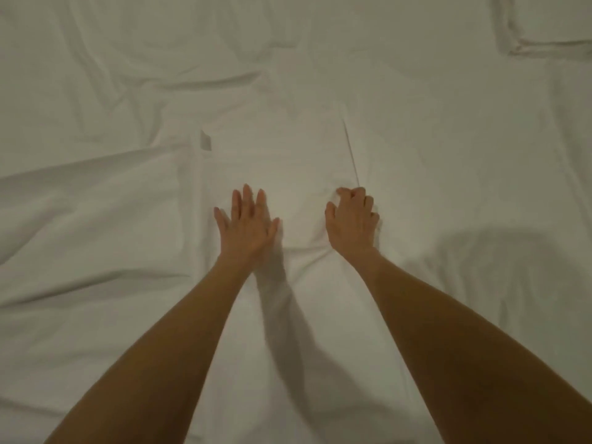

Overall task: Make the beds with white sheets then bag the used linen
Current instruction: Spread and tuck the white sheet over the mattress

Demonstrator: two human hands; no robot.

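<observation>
Whole view is white sheet [96,219], matte woven cotton look, soft creases everywhere, heaviest rumpling top left with long diagonal folds. On top of it, centre, lies a smaller folded white piece [275,149]: roughly rectangular, flatter and brighter than the surrounding cloth, straight left edge with a doubled hem band running down, small tag or label [205,141] at its upper left corner, and a sharp straight crease or edge [351,155] down its right side. Top right corner shows a pillow [551,24] with a flanged, stitched border, only partly in frame. Shallow round dent in the cloth at lower right, shaded. Left hand [248,224] palm down, flat on the folded piece near its left edge, fingers straight and slightly fanned, thumb out to the right, not gripping anything. Right hand [350,219] just beside it, also on the folded piece at the lower end of the crease line, fingers curled under and bunched into the fabric; small puckers radiate from the knuckles, so it is pinching cloth, though the fingertips themselves are hidden. Both forearms bare, extended straight forward from the bottom corners, converging toward centre. Left arm casts a soft shadow on the cloth between the two arms.
</observation>
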